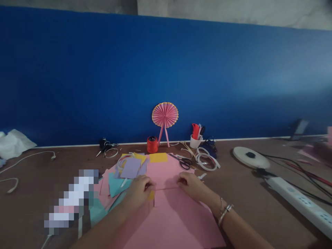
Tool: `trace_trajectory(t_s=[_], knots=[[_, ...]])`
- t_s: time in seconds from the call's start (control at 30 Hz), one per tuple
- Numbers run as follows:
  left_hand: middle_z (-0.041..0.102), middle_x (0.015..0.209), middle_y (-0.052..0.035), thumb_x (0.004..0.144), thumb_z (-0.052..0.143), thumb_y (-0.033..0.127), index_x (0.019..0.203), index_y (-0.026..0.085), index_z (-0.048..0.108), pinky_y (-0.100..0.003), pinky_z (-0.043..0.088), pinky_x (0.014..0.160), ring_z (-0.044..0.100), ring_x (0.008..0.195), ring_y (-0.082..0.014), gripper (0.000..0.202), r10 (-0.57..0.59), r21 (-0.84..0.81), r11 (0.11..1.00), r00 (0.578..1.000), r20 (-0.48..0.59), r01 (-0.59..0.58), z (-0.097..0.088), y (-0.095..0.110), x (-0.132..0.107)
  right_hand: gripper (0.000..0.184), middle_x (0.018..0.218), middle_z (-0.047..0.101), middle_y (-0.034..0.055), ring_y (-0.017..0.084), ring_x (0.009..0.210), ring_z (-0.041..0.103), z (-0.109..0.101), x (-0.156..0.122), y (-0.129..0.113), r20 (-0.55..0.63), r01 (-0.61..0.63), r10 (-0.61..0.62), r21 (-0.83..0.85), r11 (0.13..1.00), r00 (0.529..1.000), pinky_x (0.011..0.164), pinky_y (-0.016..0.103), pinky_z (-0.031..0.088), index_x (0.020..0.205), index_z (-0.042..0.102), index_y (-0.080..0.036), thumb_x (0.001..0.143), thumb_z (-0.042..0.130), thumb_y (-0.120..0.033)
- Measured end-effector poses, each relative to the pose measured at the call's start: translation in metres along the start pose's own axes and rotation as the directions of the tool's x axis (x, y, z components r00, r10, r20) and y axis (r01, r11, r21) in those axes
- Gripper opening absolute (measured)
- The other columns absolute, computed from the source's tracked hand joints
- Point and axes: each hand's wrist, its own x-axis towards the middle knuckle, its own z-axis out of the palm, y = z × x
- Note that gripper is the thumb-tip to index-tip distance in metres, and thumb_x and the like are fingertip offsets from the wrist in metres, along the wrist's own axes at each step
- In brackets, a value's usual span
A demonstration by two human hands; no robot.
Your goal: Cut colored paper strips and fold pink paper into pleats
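Note:
My left hand [140, 189] has its fingers closed on a small folded paper [151, 196], pink with a yellow part, low over the pink paper sheets [176, 221]. To its right, my right hand [190, 183] is closed with curled fingertips at the pink sheets; whatever lies between those fingertips is hidden. A thin straight edge in the pink paper runs from one hand to the other. Beyond the hands lie a yellow paper piece [158, 157] and dark scissors [183, 162]. Left of them is a purple paper [131, 168] on teal paper [118, 184].
A round pink pleated paper fan [165, 115] stands against the blue panel [103, 76], near a red thread spool [152, 144]. A white cup of tools [195, 141], coiled white tubing [207, 162], a power strip [301, 200] and a blurred-out object [71, 200] surround the papers.

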Motion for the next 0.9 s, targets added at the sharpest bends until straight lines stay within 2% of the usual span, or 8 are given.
trace_trajectory(t_s=[0.3,0.43,0.67,0.9], knots=[[0.069,0.085,-0.0044,0.077,0.049,0.014,0.077,0.019,0.067,-0.030,0.041,0.076,0.060,0.085,-0.0201,0.019,0.007,0.073,0.997,1.000,0.011,-0.008,-0.003,0.006,-0.001,0.019,0.070,0.062,0.0022,0.013,0.062,0.049,-0.002,-0.003,-0.007,-0.008,0.004,-0.005,-0.062,0.998,1.000,0.057,0.022,0.032,0.073,0.062,-0.015,0.067,0.048,-0.003],[0.069,0.087,-0.0040,0.078,0.049,0.014,0.080,0.020,0.067,-0.030,0.041,0.077,0.060,0.086,-0.0198,0.019,0.013,0.066,0.998,1.000,0.022,-0.014,-0.003,0.006,-0.002,0.017,0.070,0.060,0.0022,0.013,0.062,0.048,-0.003,-0.005,-0.009,-0.009,0.006,-0.007,-0.092,0.996,1.000,0.057,0.022,0.031,0.071,0.059,-0.015,0.068,0.047,-0.003],[0.068,0.088,-0.0037,0.080,0.051,0.021,0.086,0.020,0.065,-0.028,0.043,0.074,0.061,0.084,-0.0187,0.015,-0.039,0.004,0.999,0.996,0.078,0.039,-0.009,0.004,-0.001,0.014,0.070,0.058,0.0022,0.013,0.062,0.046,-0.005,-0.006,-0.013,0.008,-0.001,0.002,-0.120,0.993,1.000,0.059,0.023,0.031,0.071,0.057,-0.015,0.073,0.047,-0.006],[0.069,0.085,-0.0034,0.078,0.051,0.019,0.079,0.019,0.064,-0.027,0.041,0.072,0.061,0.082,-0.0185,0.012,-0.019,0.020,1.000,0.996,0.085,0.017,-0.011,0.005,0.000,0.014,0.068,0.055,0.0010,0.012,0.060,0.044,-0.004,-0.006,-0.011,0.004,-0.002,0.002,-0.133,0.991,1.000,0.059,0.023,0.029,0.069,0.055,-0.016,0.072,0.047,-0.005]])
